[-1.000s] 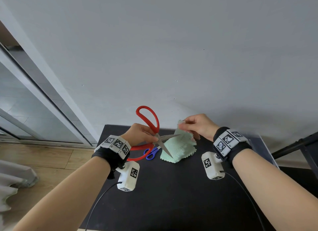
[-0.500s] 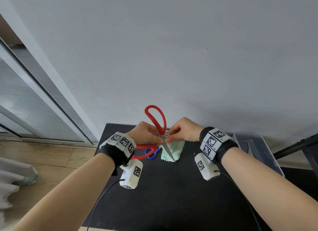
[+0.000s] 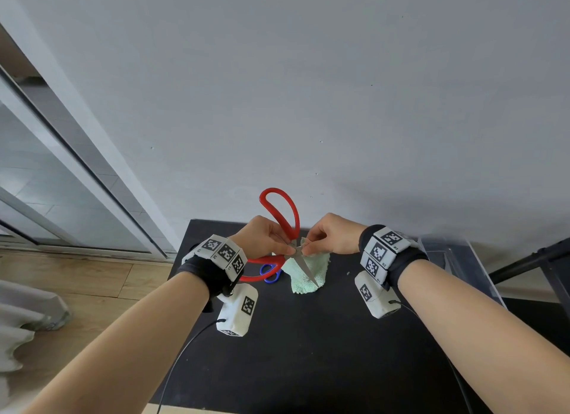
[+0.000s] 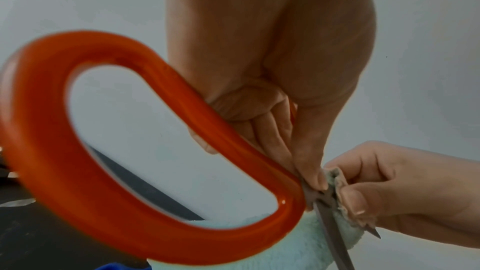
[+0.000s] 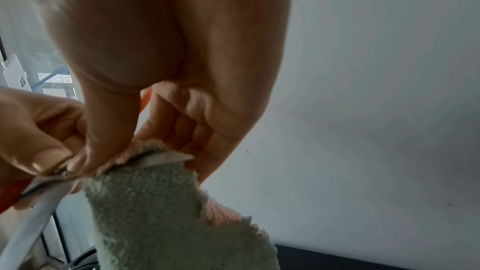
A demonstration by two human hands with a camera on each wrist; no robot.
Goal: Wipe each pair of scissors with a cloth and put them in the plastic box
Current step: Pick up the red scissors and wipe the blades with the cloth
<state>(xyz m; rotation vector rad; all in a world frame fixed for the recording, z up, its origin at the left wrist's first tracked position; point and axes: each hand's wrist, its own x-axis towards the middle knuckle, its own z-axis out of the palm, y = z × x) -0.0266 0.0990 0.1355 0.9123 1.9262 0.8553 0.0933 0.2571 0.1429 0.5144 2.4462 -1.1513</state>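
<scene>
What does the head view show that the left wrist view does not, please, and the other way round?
Only the head view shows the plastic box at the table's right edge, both wrist bands and the blue scissors' handles. Only the left wrist view shows the right hand's thumb pressing the cloth against one blade near the pivot. Both show the left hand gripping the red scissors while the right hand pinches the green cloth.

Left hand (image 3: 262, 239) holds red scissors (image 3: 285, 219); right hand (image 3: 333, 234) pinches cloth (image 3: 308, 271).
</scene>
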